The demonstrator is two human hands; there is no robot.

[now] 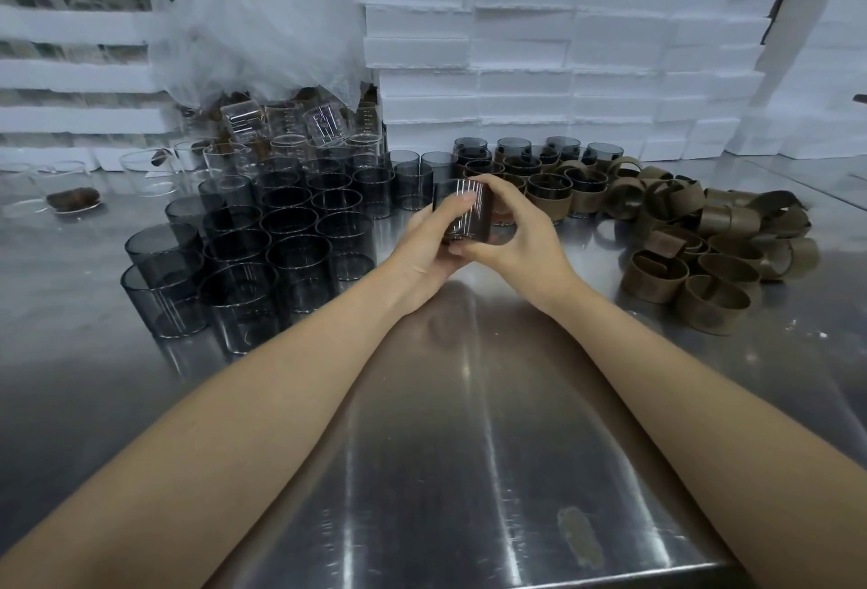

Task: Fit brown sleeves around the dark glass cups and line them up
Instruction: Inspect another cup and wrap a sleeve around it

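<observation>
"Hands first: what are they doing?"

"Both are closing around one dark cup [462, 213]. The left hand [424, 246] is cradling it from below with the thumb lying across its side, and the right hand [516, 232] is gripping the far side, fingers curling over the top and under the bottom."

"Which way is it pointing?"

"It is being held just above the worktop [469, 448], centre frame, and its long axis is running up and slightly away from the person. I cannot tell which end is the mouth. A brown sleeve [487, 213] seems to be wrapping it, though the fingers are hiding most of it."

"And around it?"

"Bare dark cups [281, 236] are standing upright in packed rows to the left. Sleeved cups [549, 194] are standing behind the right hand, and loose sleeves [703, 251] are lying in a heap further right. White foam blocks [563, 49] are rising along the back."
</observation>
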